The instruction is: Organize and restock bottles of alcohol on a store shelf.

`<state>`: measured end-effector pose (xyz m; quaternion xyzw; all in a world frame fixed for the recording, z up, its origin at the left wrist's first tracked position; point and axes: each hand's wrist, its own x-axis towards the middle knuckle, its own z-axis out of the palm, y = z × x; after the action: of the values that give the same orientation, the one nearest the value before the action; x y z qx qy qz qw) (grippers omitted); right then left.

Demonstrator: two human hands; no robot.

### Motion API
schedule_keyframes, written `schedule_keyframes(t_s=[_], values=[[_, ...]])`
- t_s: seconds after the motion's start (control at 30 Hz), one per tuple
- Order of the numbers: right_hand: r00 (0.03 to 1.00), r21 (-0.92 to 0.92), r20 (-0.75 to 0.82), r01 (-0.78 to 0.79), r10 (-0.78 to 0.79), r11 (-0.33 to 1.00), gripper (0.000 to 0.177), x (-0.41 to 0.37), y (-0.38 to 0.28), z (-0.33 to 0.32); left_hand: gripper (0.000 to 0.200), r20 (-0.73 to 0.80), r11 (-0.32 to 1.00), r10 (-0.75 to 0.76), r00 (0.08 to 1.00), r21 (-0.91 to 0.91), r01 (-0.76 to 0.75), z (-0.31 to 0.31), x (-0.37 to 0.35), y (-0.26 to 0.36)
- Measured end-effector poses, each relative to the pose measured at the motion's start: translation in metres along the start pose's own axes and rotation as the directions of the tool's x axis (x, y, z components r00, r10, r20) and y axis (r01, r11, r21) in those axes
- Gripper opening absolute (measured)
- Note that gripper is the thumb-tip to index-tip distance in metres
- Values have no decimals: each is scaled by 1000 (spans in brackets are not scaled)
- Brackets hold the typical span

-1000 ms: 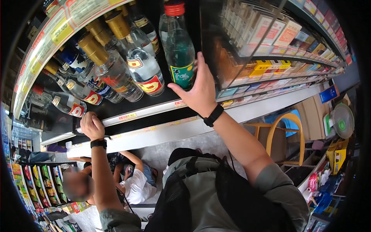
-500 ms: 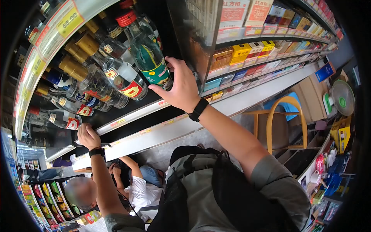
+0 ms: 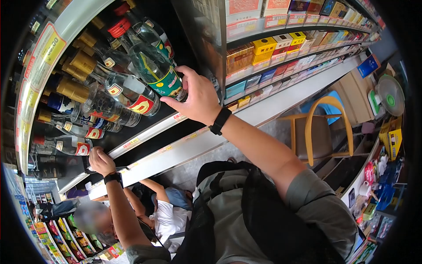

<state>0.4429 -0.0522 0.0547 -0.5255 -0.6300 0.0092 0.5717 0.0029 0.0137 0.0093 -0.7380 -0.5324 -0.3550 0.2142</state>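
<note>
A clear glass bottle with a red cap and green label (image 3: 168, 82) stands at the right end of the liquor shelf. My right hand (image 3: 198, 94), a black band on its wrist, curves around the bottle's lower end, thumb on one side and fingers on the other. To its left is a clear bottle with a red-and-white label (image 3: 143, 104). My left hand (image 3: 102, 162) is at the shelf's front edge, fingers bent and close together. It is beside the base of another red-labelled bottle (image 3: 79, 146); whether it grips the bottle or the edge is hidden.
Several gold-capped bottles (image 3: 79, 88) crowd the shelf behind a price-tag strip (image 3: 48, 48). Cigarette packs (image 3: 263, 48) fill racks to the right. A wooden chair (image 3: 318, 132) stands at right. People, including one in a white shirt (image 3: 171, 220), are below left, near snack racks (image 3: 66, 233).
The green-labelled bottle has shifted left and its cap leans further left, with my right hand still around its base. My left hand stays near the shelf edge. The view has shifted slightly.
</note>
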Motion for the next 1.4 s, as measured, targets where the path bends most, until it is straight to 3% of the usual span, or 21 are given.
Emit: schedule_keyframes(t_s=[0.53,0.63,0.77,0.93,1.4], values=[[997,-4,-55,57,-57,998,55,-6,6,4,31,15,1000,20,1000,15,-20,4,-4,-14],[981,1,-79,176,-175,984,41,-7,10,5,30,4,999,30,1000,12,-30,6,-5,-12],[975,-12,-68,212,-212,977,35,-10,11,5,31,23,1000,7,1000,30,-8,6,-3,-14],[961,-30,-121,247,-249,969,31,-8,9,6,31,-5,1000,-15,1000,-8,15,8,-3,-11],[974,43,-54,225,-222,973,29,-8,10,3,32,98,998,-54,994,33,51,3,0,-12]])
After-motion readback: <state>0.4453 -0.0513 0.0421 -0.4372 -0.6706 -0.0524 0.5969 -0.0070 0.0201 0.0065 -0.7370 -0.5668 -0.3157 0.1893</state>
